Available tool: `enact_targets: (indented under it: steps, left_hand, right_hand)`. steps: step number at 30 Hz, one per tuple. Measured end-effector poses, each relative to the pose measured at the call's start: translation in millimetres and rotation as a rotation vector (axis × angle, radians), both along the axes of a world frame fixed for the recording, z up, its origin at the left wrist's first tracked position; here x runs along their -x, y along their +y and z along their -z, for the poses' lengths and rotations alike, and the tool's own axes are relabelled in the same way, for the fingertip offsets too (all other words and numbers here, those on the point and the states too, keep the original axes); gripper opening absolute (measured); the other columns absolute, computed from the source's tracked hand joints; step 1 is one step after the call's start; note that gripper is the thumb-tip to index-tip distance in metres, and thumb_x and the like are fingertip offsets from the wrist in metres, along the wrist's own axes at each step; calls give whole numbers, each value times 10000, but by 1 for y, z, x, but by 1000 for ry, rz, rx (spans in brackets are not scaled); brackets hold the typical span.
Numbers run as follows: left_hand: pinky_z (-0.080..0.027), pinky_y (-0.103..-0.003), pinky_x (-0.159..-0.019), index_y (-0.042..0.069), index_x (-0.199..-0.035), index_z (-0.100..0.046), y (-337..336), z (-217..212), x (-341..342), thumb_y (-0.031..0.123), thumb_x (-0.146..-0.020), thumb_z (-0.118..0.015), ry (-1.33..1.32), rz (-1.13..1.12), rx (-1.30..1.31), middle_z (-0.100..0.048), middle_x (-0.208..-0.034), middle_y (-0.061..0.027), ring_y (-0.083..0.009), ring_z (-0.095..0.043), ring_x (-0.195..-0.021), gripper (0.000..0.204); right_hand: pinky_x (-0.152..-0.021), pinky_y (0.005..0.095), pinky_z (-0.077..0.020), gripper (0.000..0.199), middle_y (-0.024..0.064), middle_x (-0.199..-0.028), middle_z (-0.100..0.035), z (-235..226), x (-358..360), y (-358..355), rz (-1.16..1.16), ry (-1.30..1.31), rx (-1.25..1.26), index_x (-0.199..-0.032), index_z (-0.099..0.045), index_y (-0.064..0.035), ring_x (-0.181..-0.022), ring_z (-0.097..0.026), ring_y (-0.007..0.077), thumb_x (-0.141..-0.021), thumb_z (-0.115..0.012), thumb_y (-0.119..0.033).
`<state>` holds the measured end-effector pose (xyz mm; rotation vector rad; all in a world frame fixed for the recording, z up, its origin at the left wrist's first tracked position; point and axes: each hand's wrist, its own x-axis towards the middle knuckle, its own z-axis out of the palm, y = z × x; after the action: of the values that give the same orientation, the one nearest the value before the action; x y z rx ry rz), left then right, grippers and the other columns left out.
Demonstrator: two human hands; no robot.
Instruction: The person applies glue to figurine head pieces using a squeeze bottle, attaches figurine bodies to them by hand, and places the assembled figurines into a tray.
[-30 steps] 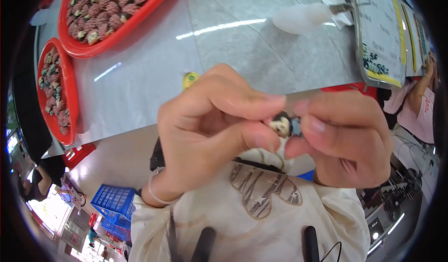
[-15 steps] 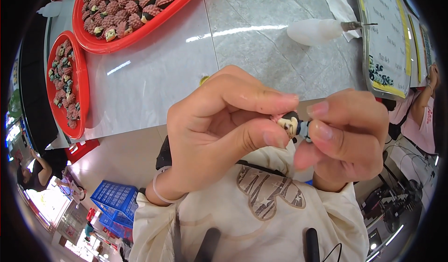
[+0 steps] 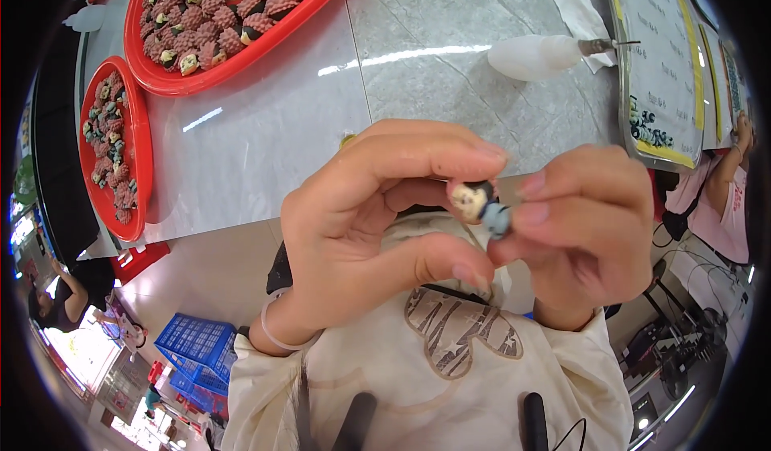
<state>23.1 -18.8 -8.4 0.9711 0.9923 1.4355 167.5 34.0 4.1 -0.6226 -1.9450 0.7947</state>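
Note:
Both my hands are raised close in front of the camera, pinching one tiny figurine [image 3: 479, 202] between them. It has a cream face, a black top and a pale blue body. My left hand [image 3: 377, 226] curls around it with thumb below and fingertips above. My right hand [image 3: 586, 230] grips its blue end with thumb and fingers. A thin white band circles my left wrist.
On the grey marble table [image 3: 418, 73] stand two red trays, a large one [image 3: 241, 57] and a smaller one [image 3: 120, 150], full of several small pink and dark figures. A white piping bag [image 3: 538, 56] and a framed sheet [image 3: 658, 65] lie at right. Blue crates [image 3: 197, 342] sit on the floor.
The camera view has shifted so the table and trays sit lower and nearer. The figurine has turned slightly in my fingers; my left thumb now shows below it.

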Motion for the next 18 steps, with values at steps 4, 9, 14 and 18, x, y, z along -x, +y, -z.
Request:
enact_targets:
  steps: [4,9,14,18]
  left_hand:
    - [-453,-259,-697,-42,-967,-469,-1,3,5,331,-573,-727,-11,54,-10,-544,-899,-182,-188,-546,-789,600]
    - [-471,-268,-654,-67,-957,-455,-4,-15,12,253,-647,-702,51,-78,117,-544,-908,-227,-203,-569,-738,509]
    - [-466,-272,-676,-80,-959,-452,-2,-10,26,263,-701,-641,-3,-89,126,-512,-985,-267,-217,-572,-766,469]
    - [-465,-274,-672,-77,-991,-457,-2,-8,32,273,-729,-617,54,-118,98,-510,-987,-221,-222,-570,-776,465]
  right_hand:
    - [-450,219,-332,216,89,-758,-517,0,-2,-6,-4,-86,-88,-776,-577,-45,-561,-469,135,-601,-694,-96]
    - [-595,209,-389,161,85,-833,-530,-1,-20,17,356,-72,-87,-821,-577,0,-689,-498,157,-664,-612,-12]
    - [-626,250,-412,189,72,-785,-555,-3,-34,50,568,-308,66,-844,-586,-19,-676,-526,164,-657,-584,6]
    - [-677,267,-405,175,65,-809,-555,5,-26,67,545,-696,-267,-865,-572,-34,-706,-516,183,-700,-526,0]
